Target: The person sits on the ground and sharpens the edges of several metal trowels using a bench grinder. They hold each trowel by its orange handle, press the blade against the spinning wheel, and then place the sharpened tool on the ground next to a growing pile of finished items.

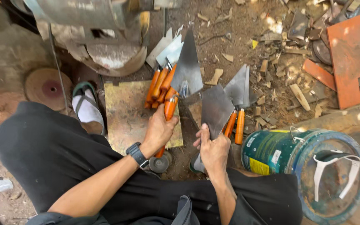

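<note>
My left hand [159, 131], with a black watch on the wrist, grips the orange wooden handle of a trowel [187, 66] whose grey triangular blade points away from me. My right hand [213, 152] holds a second grey steel trowel blade [216, 109] from below, thumb pressed on its face, just to the right of the first. Behind my left hand lies a pile of trowels [157, 85] with orange handles. Two more trowels [238, 89] lie to the right, their handles beside my right hand's blade.
A rusty metal plate [126, 116] lies under my left hand. A blue-green paint can [305, 166] stands at the right. A grinding machine [105, 41] and a worn disc [46, 88] are at the upper left, my sandalled foot [87, 109] beside them. Wood chips and orange boards [351, 58] litter the ground.
</note>
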